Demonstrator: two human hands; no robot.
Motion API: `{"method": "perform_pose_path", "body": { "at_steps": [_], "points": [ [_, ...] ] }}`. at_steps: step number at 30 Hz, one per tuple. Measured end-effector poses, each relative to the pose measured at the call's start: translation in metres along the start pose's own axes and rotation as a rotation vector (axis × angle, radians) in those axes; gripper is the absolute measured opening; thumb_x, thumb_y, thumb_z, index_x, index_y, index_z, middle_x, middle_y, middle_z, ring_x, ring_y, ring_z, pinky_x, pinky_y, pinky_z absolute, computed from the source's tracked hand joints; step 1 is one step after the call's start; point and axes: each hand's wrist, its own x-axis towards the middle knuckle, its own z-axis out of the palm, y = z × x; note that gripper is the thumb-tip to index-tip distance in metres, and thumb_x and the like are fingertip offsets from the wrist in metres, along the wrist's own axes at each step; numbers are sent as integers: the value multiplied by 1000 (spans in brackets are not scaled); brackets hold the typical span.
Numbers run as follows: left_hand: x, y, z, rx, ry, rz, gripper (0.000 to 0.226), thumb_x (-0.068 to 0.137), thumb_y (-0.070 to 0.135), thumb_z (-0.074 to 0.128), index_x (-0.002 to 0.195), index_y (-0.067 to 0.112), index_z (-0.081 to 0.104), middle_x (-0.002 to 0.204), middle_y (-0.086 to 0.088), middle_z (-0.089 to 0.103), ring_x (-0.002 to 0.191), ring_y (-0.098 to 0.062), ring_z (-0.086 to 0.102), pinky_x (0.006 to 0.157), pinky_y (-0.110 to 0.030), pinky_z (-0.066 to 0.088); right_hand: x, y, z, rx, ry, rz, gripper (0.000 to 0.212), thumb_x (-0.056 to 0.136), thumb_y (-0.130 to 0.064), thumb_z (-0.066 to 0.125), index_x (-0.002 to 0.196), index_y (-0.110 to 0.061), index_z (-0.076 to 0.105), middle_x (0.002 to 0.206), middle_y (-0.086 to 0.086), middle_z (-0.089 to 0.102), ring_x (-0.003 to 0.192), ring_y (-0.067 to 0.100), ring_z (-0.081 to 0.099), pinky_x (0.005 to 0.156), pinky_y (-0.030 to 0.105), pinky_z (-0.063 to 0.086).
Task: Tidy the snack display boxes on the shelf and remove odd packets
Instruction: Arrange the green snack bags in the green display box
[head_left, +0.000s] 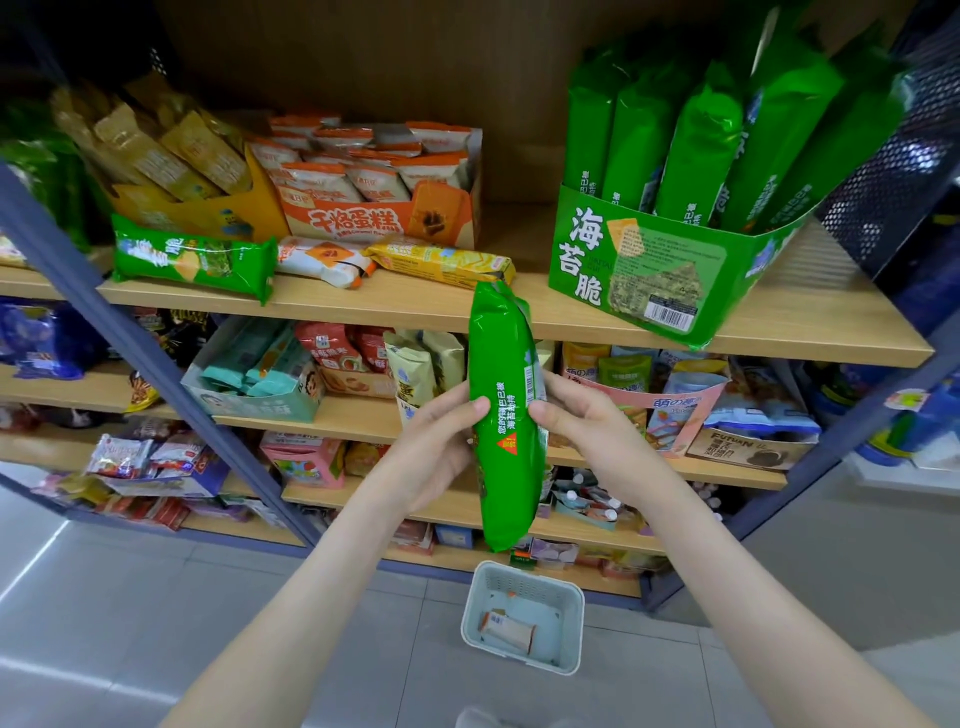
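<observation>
Head view. Gripping one green packet (506, 415) upright in mid-air before the front edge of the wooden shelf (779, 332): left hand (441, 441) curled on its left side, right hand (582, 421) curled on its right, thumbs at the front, the other fingers mostly hidden behind the wrapper. Top end about level with the shelf board, just left of the green display box (649, 270) and apart from it.

Upright in that box, a row of like packets (696, 145), the tallest tops cut off by the upper frame edge.

Flat on the board further left: a loose green packet (192, 260), a white-and-orange packet (322, 260) and a yellow packet (441, 262), in front of an orange display box (363, 218) and a yellow box (208, 213), the latter blurred.

Down on the floor, a pale basket (519, 587) with one small packet (509, 631) inside, label too small to read.

Lower shelves partly hidden behind forearms and wrapper.
</observation>
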Motion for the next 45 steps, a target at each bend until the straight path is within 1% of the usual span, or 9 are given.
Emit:
{"method": "perform_pose_path", "body": {
  "at_steps": [7,13,17,20,24,30,34,38,45],
  "points": [
    [8,12,18,374,129,167,50,80,28,77,124,31,53,122,-2,63,115,-19,59,95,-35,51,0,-19,3,-56,90,-39,52,78,-40,70,126,-36,49,126,-15,61,120,4,55,103,32,45],
    [21,39,38,678,-59,236,63,76,37,74,128,51,40,132,25,50,121,12,47,98,-17,45,-4,-46,-17,-98,361,-216,37,83,-10,73,108,-34,60,106,-12,71,106,12,63,97,41,50],
    [44,50,56,825,-104,288,64,78,32,80,126,52,43,131,19,55,121,-2,53,103,-28,45,-16,-75,-38,-39,460,-332,39,77,-19,73,111,-29,57,103,-17,70,105,5,63,91,27,51],
    [60,66,82,849,-163,415,61,80,23,79,125,47,45,126,20,57,112,9,55,97,-16,44,-22,-87,-53,-136,425,-297,43,79,-7,75,108,-32,54,102,-15,69,102,-1,63,86,21,49],
    [80,83,108,941,-213,583,62,76,54,67,130,53,37,139,20,47,129,6,42,107,-15,34,-32,-111,-77,-105,655,-420,47,74,6,75,100,-28,57,90,-21,71,91,-4,65,77,13,48],
    [123,75,130,1214,140,1065,46,98,36,45,144,31,41,142,-11,44,132,-23,38,109,-46,34,-43,-135,-116,-136,1095,-730,47,83,3,69,124,5,46,108,-5,59,93,-12,59,85,8,42],
    [147,64,148,1347,379,1093,51,96,32,48,146,23,41,130,-27,51,120,-39,49,96,-50,43,-29,-128,-127,-110,1014,-642,51,82,13,64,126,2,42,108,-2,59,90,-11,61,81,7,44],
    [155,62,154,1402,450,1027,60,94,37,53,149,22,36,117,-20,58,107,-35,56,87,-46,45,-13,-123,-135,-110,935,-542,49,82,16,62,122,-5,43,107,-4,60,85,-15,61,77,5,44],
    [163,73,156,1324,414,1001,69,86,26,71,142,13,33,104,-13,53,89,-27,55,75,-31,41,16,-119,-153,-634,762,-272,54,89,-17,68,135,-14,41,121,-6,58,115,13,53,89,13,39]
  ]
}}
